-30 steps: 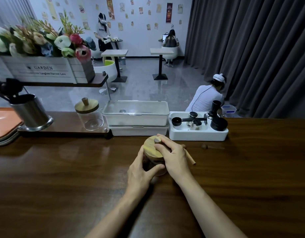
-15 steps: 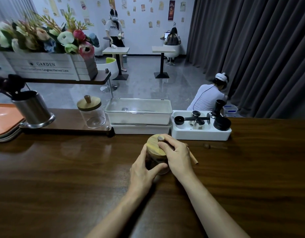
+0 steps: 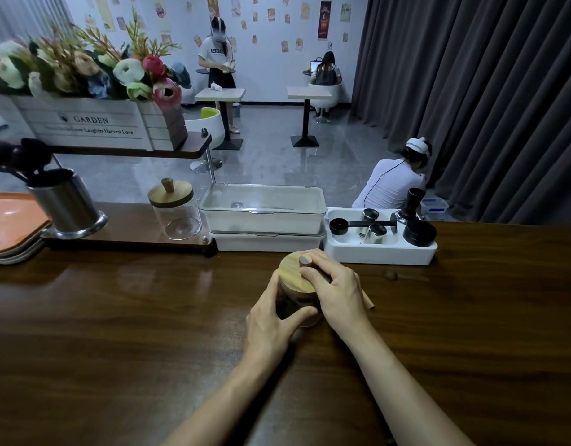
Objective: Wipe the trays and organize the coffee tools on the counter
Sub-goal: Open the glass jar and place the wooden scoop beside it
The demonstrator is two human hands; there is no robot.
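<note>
A small dark glass jar (image 3: pixel 295 302) is standing on the brown wooden counter (image 3: pixel 116 333), capped by a round wooden lid (image 3: pixel 290 273). The left hand (image 3: pixel 271 320) is wrapping the jar's side, with the thumb curling across its front. The right hand (image 3: pixel 337 291) is lying over the lid, fingers curling round its knob. Just behind the jar and to its right, a white rectangular plastic tray (image 3: pixel 384 255) is holding black and steel coffee tools (image 3: pixel 374 230). A thin wooden stick (image 3: pixel 368 302) is poking out just right of the jar, from under the right hand.

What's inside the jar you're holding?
Something dark shows through the glass jar. What it is cannot be told: the wooden lid, left hand and right hand cover most of it.
</note>
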